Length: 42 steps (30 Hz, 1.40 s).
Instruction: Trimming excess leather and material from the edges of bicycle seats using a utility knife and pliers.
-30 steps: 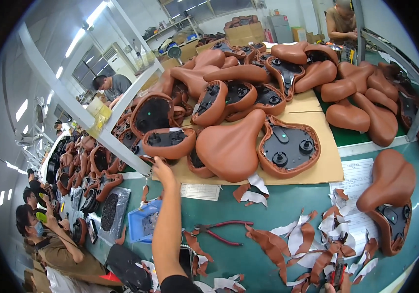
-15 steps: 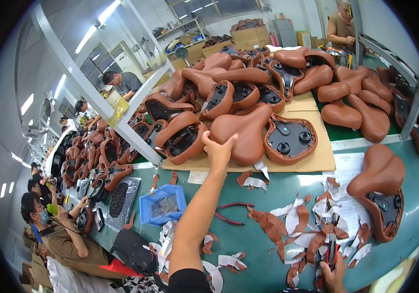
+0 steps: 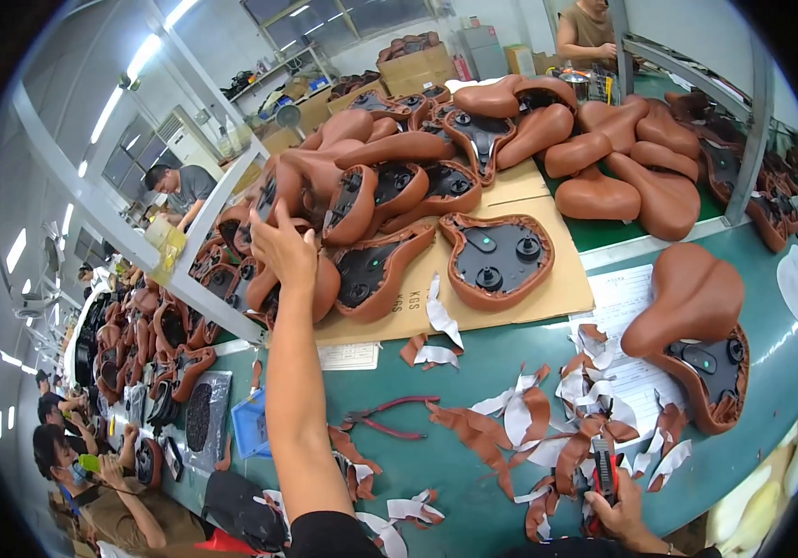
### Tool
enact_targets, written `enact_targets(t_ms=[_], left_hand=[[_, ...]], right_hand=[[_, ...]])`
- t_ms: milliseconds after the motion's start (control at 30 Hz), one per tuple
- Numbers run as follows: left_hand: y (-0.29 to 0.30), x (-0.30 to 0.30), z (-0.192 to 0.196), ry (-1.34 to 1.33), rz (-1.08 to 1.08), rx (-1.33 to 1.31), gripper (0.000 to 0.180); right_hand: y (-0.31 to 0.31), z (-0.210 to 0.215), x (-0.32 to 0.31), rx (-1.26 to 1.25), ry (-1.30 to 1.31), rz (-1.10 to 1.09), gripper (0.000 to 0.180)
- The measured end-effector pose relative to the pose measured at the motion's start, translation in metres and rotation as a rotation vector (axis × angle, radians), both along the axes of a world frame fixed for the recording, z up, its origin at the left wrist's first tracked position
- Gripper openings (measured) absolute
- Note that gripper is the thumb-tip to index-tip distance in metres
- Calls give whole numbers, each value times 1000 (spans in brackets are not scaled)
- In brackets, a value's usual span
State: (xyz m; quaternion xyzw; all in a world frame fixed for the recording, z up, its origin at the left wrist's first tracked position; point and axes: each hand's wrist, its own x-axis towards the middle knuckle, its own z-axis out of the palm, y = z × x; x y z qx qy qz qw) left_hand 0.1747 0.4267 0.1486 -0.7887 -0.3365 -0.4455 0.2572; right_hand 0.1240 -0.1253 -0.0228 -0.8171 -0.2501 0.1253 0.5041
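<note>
My left hand (image 3: 285,246) reaches over the near left side of the saddle pile with its fingers spread, holding nothing. It is close in front of a brown bicycle saddle (image 3: 278,186); whether it touches one I cannot tell. Just right of it, a saddle (image 3: 385,270) lies tipped on its side, black base showing. Beside that, another saddle (image 3: 501,265) rests base up on the cardboard (image 3: 561,279). Low on the right, my right hand (image 3: 617,511) grips a red and black utility knife (image 3: 605,470) above brown and white trimmed scraps (image 3: 571,456).
Red-handled pliers (image 3: 389,418) lie on the green table (image 3: 473,372). A blue bin (image 3: 252,426) is partly behind my left forearm. Two stacked saddles (image 3: 692,298) sit on a paper sheet at right. A metal post (image 3: 204,274) rises at left. Co-workers (image 3: 125,493) work nearby.
My left hand has let go of a saddle and moved left. That saddle, seat up before, now lies on its side with its base showing. The view has shifted; my right hand keeps the knife.
</note>
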Motion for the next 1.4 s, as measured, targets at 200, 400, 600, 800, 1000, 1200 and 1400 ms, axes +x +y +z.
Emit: enact_targets(t_ms=[200, 400, 600, 800, 1000, 1200, 1400], left_hand=[[-163, 67, -82, 305, -1004, -341, 65], [-187, 84, -121, 671, -812, -279, 72], [-160, 40, -123, 677, -914, -138, 67], [-109, 26, -70, 397, -947, 133, 60], [-6, 17, -9, -110, -112, -282, 64], [-55, -17, -114, 270, 49, -243, 59], [32, -34, -116, 322, 76, -12, 48]], right_hand=[[-10, 1, 1, -72, 9, -14, 46], [-10, 22, 21, -48, 519, 104, 47], [25, 129, 142, 179, -148, -62, 41], [124, 123, 305, 388, 183, -114, 42], [189, 23, 398, 463, 414, -186, 47], [186, 13, 415, 602, 397, -322, 51], [197, 19, 407, 679, 383, -376, 38]])
